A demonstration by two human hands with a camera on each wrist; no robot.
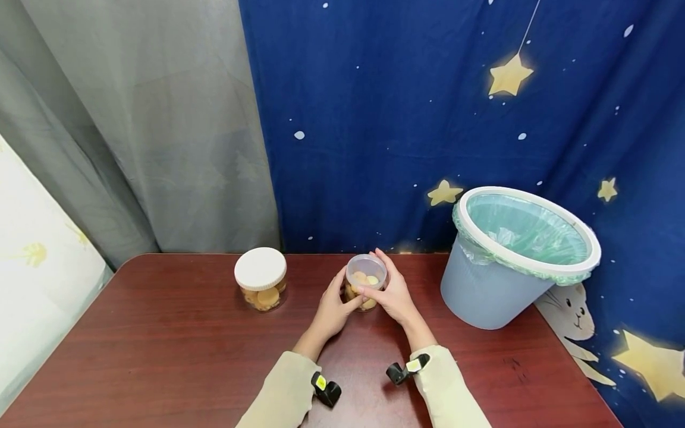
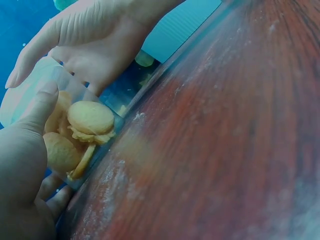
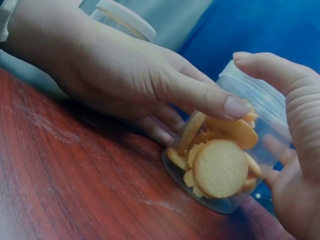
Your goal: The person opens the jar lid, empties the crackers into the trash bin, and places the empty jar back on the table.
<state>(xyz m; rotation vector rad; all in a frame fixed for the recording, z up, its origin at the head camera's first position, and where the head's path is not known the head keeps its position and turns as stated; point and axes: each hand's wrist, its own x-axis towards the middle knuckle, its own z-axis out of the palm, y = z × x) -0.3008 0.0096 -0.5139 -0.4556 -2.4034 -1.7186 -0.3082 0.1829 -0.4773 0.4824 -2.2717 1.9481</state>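
A clear round jar [image 1: 366,263] of round yellow cookies stands at the back middle of the table, between both hands. No white lid sits on it, and the cookies show through its top. My left hand [image 1: 332,310] holds the jar's left side, its thumb [image 3: 235,106] lying across the front. From the right, my right hand [image 1: 395,294] grips the jar, with the thumb at the front near the rim and the fingers round the far side. In the right wrist view, cookies [image 3: 220,169] lie in the lower part of the jar.
A second cookie jar [image 1: 262,295] with a white lid [image 1: 260,268] stands to the left on the dark red table [image 1: 176,339]. At the right is a blue bin [image 1: 478,285] with a green liner. Curtains [image 1: 364,131] hang behind the table.
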